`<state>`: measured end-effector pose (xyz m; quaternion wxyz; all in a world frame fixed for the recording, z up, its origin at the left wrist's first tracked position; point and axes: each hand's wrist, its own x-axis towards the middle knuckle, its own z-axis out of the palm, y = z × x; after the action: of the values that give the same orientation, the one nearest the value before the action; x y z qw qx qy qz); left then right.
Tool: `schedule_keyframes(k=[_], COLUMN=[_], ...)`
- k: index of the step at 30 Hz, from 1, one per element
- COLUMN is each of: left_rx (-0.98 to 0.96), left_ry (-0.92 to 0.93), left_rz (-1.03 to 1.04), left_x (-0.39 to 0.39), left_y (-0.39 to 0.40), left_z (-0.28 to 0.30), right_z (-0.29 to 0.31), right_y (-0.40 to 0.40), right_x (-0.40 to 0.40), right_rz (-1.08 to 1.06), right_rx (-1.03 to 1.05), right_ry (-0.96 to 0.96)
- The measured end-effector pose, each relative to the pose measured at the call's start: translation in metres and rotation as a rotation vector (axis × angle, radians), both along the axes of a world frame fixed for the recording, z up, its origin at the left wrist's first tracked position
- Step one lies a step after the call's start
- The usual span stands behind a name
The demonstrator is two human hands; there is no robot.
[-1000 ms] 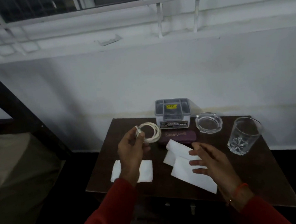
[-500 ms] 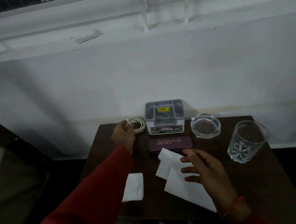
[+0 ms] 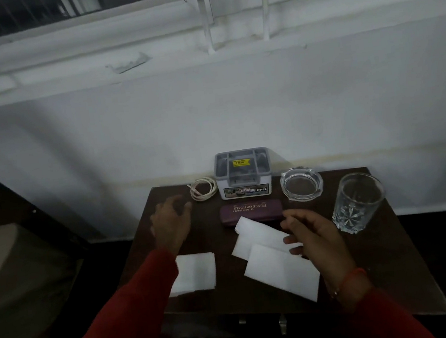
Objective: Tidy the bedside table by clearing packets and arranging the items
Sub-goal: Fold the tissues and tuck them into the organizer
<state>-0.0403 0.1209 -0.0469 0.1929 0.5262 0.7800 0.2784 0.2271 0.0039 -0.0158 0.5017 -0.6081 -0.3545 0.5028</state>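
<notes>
A coiled white cable [image 3: 203, 189] lies on the dark wooden bedside table [image 3: 376, 262], just left of a grey organiser box [image 3: 242, 173]. My left hand [image 3: 170, 226] hovers empty a little in front of the cable, fingers loosely curled. A maroon spectacle case [image 3: 251, 211] lies in front of the box. White paper packets [image 3: 273, 258] overlap near the table's middle, and my right hand [image 3: 317, 238] hangs over their right edge with relaxed fingers. Another folded white packet [image 3: 194, 272] lies near the front left.
A glass ashtray [image 3: 301, 184] and an empty drinking glass [image 3: 358, 202] stand at the back right. A white wall and barred window rise behind the table. A bed [image 3: 10, 282] and its dark frame are to the left.
My left hand carried the coiled cable to the back of the table, set it beside the grey box, let go and drew back. My right hand stayed over the packets.
</notes>
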Motion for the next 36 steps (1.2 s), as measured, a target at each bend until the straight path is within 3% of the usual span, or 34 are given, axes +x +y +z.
schedule_keyframes(k=[6, 11, 14, 16, 18, 20, 24, 29, 33, 36], left_rx=[-0.106, -0.055, 0.009, -0.094, -0.153, -0.112, -0.005, -0.129, -0.381, -0.436], left_ry=[-0.021, -0.118, -0.410, -0.720, -0.857, -0.761, -0.379, 0.252, 0.430, 0.526], left_rz=[-0.241, -0.346, -0.239, -0.108, -0.049, -0.106, -0.323, -0.454, -0.439, -0.412], left_x=[0.012, 0.025, 0.034, 0.040, 0.045, 0.052, 0.058, 0.020, -0.009, -0.012], left_y=[-0.101, -0.120, -0.130, -0.134, -0.127, -0.117, -0.101, -0.089, -0.085, -0.086], left_z=[0.011, 0.034, 0.034, 0.033, 0.030, 0.025, 0.020, 0.017, 0.018, 0.016], right_z=[-0.006, -0.014, -0.023, -0.027, -0.030, -0.031, -0.036, -0.032, -0.022, -0.022], right_y=[0.002, 0.002, -0.001, 0.000, 0.001, 0.000, -0.003, -0.003, 0.001, 0.005], right_x=[0.006, 0.010, 0.014, 0.015, 0.012, 0.004, -0.007, -0.002, -0.003, -0.003], right_rz=[0.020, 0.147, 0.229, 0.301, 0.368, 0.436, 0.508, 0.444, 0.343, 0.288], right_rx=[0.058, 0.063, 0.030, -0.024, -0.068, -0.113, -0.139, -0.098, 0.091, 0.093], right_ry=[-0.322, -0.570, -0.714, -0.772, -0.842, -0.973, -1.094, -0.873, -0.667, -0.795])
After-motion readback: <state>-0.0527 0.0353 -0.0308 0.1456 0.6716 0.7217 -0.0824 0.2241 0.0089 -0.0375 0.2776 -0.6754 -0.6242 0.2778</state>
